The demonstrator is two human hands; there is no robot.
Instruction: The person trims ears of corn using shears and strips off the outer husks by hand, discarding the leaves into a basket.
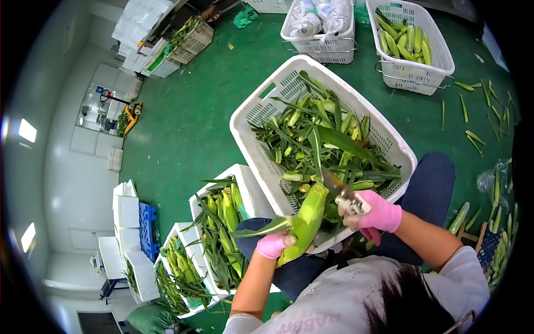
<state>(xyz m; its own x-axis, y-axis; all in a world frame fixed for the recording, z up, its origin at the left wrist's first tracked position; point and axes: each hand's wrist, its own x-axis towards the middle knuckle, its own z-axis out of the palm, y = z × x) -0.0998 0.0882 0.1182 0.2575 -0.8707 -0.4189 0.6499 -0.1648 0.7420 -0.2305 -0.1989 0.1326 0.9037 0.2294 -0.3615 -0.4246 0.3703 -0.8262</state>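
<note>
In a pink glove with bare fingertips, my left hand (276, 245) is closed around a green-husked ear of corn (307, 220), tilted with its upper end away from me. A long leaf sticks out from it to the left. My right hand (381, 211), also in a pink glove, grips a knife (340, 187) by its pale handle. The blade points up and left, close beside the top of the ear; whether it touches is unclear. Under both hands, between my knees, stands a large white basket (243, 119) with cut husks and leaves (322, 136).
White foam boxes (245, 178) with unhusked corn (225, 214) stand at my left. Ahead are a crate (320, 49) of wrapped bottles and a crate (414, 78) of trimmed ears. Leaf scraps (464, 108) litter the green floor on the right. A pallet jack (132, 116) is farther off.
</note>
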